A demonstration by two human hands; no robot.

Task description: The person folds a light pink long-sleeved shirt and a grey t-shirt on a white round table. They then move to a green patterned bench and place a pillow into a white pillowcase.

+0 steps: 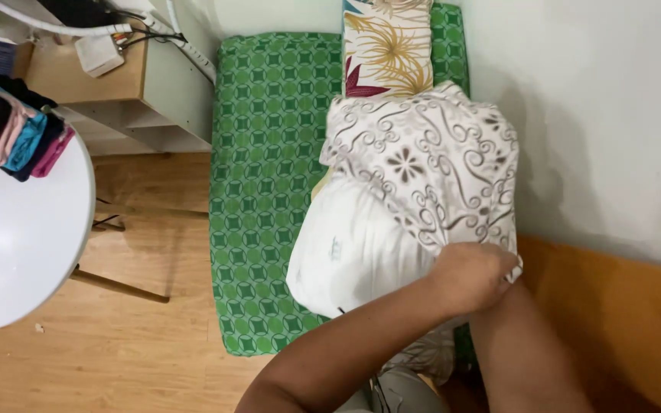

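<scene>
Round white table (pixel 17 245) with folded clothes (pixel 9 130); wooden desk (pixel 86 73); floral pillow (pixel 388 46) on green patterned mattress (pixel 262 153)

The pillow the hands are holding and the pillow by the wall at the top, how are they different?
The held pillow is plain white, half inside a cream cover with brown swirls; the far pillow shows big yellow and red leaves. The held pillow is gripped by the left hand, lifted and bunched; the far pillow lies untouched. Both are over the green mattress.
</scene>
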